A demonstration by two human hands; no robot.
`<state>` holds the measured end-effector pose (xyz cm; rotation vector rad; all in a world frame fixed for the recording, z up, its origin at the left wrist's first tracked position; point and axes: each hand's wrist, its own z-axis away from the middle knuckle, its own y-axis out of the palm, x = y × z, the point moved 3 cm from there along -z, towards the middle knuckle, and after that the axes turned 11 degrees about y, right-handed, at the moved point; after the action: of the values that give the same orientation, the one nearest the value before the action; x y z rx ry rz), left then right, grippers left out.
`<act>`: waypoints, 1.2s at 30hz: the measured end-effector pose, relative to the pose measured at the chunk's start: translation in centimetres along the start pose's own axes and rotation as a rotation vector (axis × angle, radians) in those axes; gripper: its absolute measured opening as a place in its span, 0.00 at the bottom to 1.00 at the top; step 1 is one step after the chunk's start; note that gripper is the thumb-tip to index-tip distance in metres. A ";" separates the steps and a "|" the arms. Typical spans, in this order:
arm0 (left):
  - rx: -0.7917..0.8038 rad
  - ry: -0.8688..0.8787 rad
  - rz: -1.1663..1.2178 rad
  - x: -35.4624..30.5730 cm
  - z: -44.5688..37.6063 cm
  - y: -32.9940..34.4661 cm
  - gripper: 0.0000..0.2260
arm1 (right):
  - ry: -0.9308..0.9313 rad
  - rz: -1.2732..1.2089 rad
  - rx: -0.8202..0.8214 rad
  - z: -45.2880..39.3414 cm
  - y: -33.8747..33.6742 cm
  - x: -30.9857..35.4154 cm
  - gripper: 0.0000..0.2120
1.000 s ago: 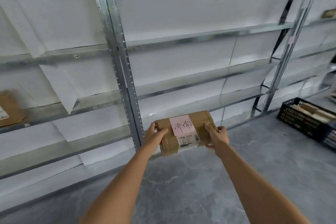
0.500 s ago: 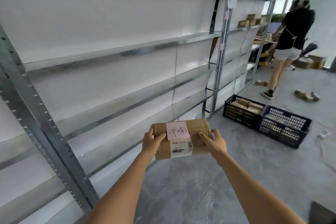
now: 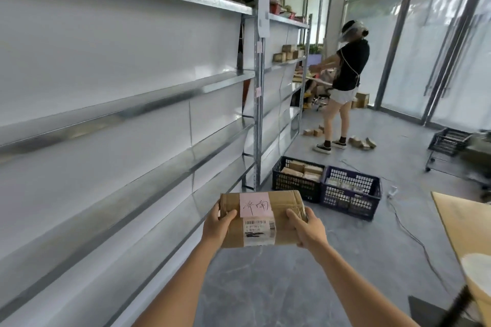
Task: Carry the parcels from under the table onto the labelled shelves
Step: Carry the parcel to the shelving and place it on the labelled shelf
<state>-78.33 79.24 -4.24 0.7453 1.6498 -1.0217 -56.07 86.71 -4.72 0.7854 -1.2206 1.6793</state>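
Single head view only, no second view sharing scene. Camera sitting above and behind both hands, looking forward and slightly down along aisle. Left hand point(image 3: 218, 228) and right hand point(image 3: 308, 229) sitting close, low centre. Shelving point(image 3: 127, 103) running left of hands; crates point(image 3: 326, 188) lying beyond hands.

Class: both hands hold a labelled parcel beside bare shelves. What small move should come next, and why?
Probably carry the parcel on along the shelves: left hand and right hand grip its ends, and no matching shelf tag is readable here.
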 end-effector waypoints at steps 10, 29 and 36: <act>0.071 0.001 -0.041 -0.2 -14.8 9.4 0.19 | 0.087 -0.064 -0.040 -15.9 -3.0 2.5 0.20; 0.203 0.033 -0.077 -6.2 -45.0 30.4 0.17 | 0.065 -0.063 -0.085 -48.7 -15.0 12.8 0.20; 0.183 0.033 -0.026 -5.9 -58.9 36.5 0.18 | 0.008 -0.041 -0.072 -62.3 -16.3 18.1 0.14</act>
<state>-70.86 148.33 -0.86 0.8671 1.6125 -1.1967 -47.96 153.06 -2.31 0.7545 -1.2445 1.5953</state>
